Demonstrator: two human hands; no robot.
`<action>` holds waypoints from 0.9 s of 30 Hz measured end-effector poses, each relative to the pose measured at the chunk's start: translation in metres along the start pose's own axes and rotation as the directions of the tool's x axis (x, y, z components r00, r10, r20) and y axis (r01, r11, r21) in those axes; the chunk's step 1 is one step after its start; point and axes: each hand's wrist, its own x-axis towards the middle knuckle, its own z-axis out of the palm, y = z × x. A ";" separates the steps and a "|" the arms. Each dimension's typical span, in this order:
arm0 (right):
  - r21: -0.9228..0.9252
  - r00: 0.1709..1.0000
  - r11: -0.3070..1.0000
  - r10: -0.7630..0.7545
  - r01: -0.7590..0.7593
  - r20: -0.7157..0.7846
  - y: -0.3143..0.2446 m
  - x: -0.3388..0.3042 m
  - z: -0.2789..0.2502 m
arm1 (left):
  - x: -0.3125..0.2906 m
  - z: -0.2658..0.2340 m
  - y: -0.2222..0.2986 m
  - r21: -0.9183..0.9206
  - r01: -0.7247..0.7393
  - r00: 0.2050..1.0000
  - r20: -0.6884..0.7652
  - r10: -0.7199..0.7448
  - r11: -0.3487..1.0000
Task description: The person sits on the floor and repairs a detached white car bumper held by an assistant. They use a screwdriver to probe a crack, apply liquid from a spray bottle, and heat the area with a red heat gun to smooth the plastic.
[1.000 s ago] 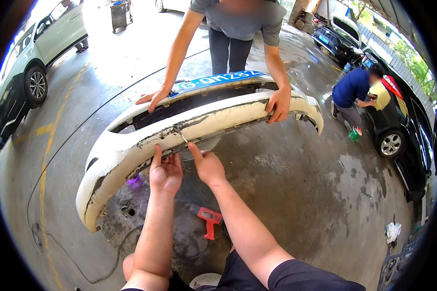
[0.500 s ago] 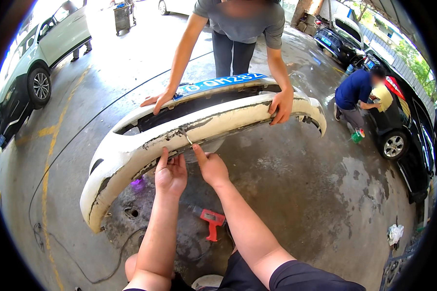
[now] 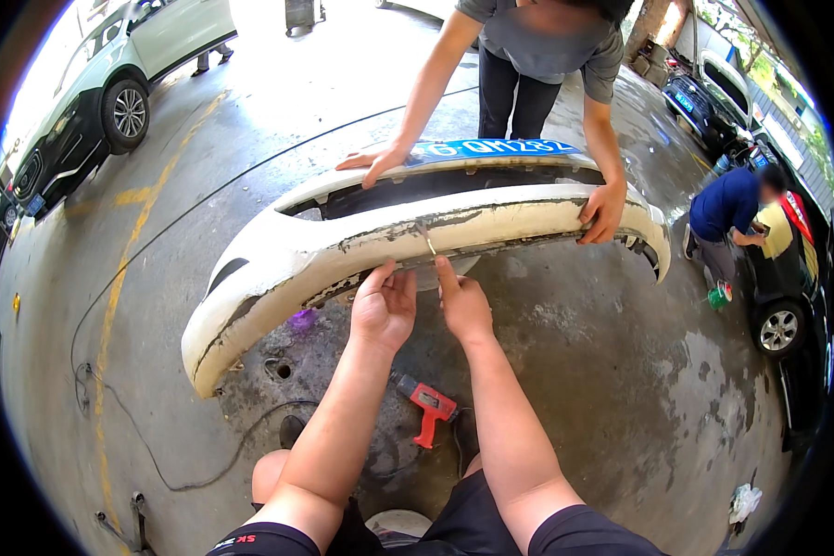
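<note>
A worn white car bumper (image 3: 343, 241) with cracked, peeling paint hangs in front of me, a blue licence plate (image 3: 491, 150) along its far upper part. My left hand (image 3: 385, 310), palm up, has its thumb and curled fingers at the bumper's lower edge. Just beside it, my right hand (image 3: 465, 304) is closed, thumb pressed up on that edge beneath a thin pale strip (image 3: 431, 243) across a dark crack. What its folded fingers touch is partly hidden. Facing me, a person in a grey shirt steadies the bumper with both hands (image 3: 602, 211).
A red heat gun (image 3: 428, 408) lies on the wet floor between my feet, near a dark cable (image 3: 222, 477). A purple item (image 3: 303, 320) lies under the bumper. At right, another person (image 3: 725, 208) works at a black car (image 3: 774, 278); a white car (image 3: 111, 83) stands left.
The whole scene has shifted right in view as my head turned. Both my hands stay at the bumper's lower edge, and the other person keeps hold of it.
</note>
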 end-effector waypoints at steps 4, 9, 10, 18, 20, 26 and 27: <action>0.009 1.000 1.000 0.006 -0.006 0.003 0.006 0.004 0.001 | -0.003 0.003 0.000 0.001 0.002 1.000 0.015 -0.002 1.000; 0.008 1.000 1.000 -0.001 0.001 0.003 0.004 0.002 0.001 | -0.006 0.006 0.001 0.006 0.002 1.000 0.023 -0.002 1.000; 0.008 1.000 1.000 -0.002 0.002 -0.001 0.004 0.002 0.002 | -0.006 0.006 0.001 0.006 0.003 1.000 0.024 -0.003 1.000; -0.001 1.000 1.000 0.013 -0.013 0.006 0.007 0.004 0.002 | -0.007 0.007 0.000 0.014 0.000 0.999 0.033 0.000 1.000; 0.001 0.999 1.000 0.030 -0.030 0.029 0.008 0.006 0.001 | -0.004 0.004 0.001 0.011 0.001 0.999 0.043 -0.002 1.000; 0.043 1.000 0.999 0.003 -0.003 -0.004 0.011 0.006 0.005 | -0.003 0.002 0.000 0.018 -0.005 0.999 0.032 0.005 1.000; 0.047 1.000 0.999 0.004 -0.004 -0.002 0.011 0.005 0.005 | -0.003 0.002 0.000 0.019 -0.004 1.000 0.026 0.004 1.000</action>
